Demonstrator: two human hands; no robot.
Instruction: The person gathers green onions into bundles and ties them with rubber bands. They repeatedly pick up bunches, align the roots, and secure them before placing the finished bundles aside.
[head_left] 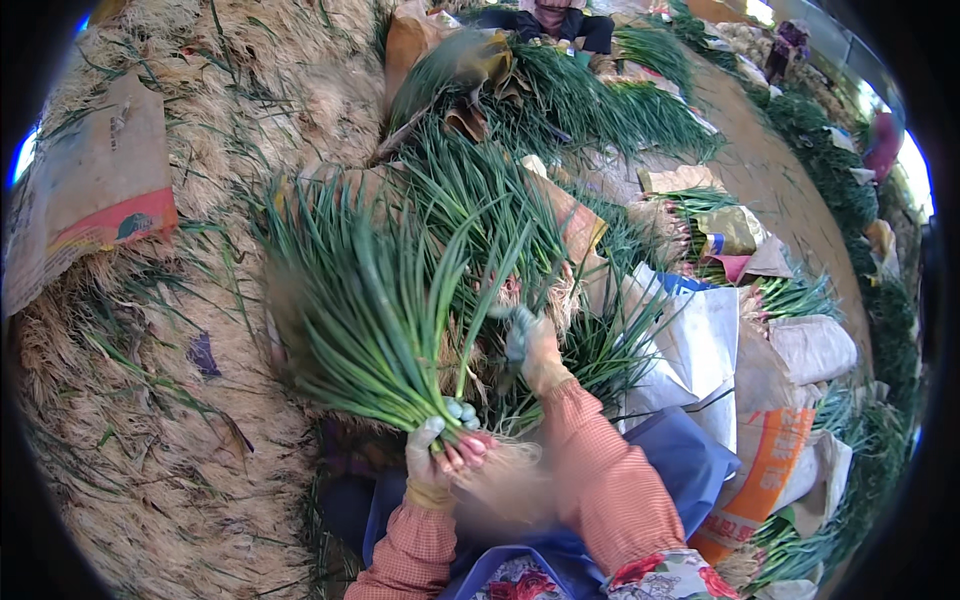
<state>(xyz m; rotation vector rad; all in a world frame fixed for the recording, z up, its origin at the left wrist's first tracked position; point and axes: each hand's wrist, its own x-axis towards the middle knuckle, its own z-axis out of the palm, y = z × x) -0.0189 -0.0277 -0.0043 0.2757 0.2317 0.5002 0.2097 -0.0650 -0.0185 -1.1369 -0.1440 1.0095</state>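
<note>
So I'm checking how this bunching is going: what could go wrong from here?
The left hand grips the green onion bunch only near its roots, so the fanned leaves could slip loose or bend. The right hand reaches into the tangled pile, where stalks might snag and snap.

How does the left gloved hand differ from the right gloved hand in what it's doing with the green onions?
The left gloved hand is closed round the base of a fanned bunch of long green onions, lifting it; the right gloved hand reaches further out into the loose pile of green onions, and its grip cannot be told. The left is near the body, the right extended. Both wear pale gloves and orange checked sleeves.
</note>
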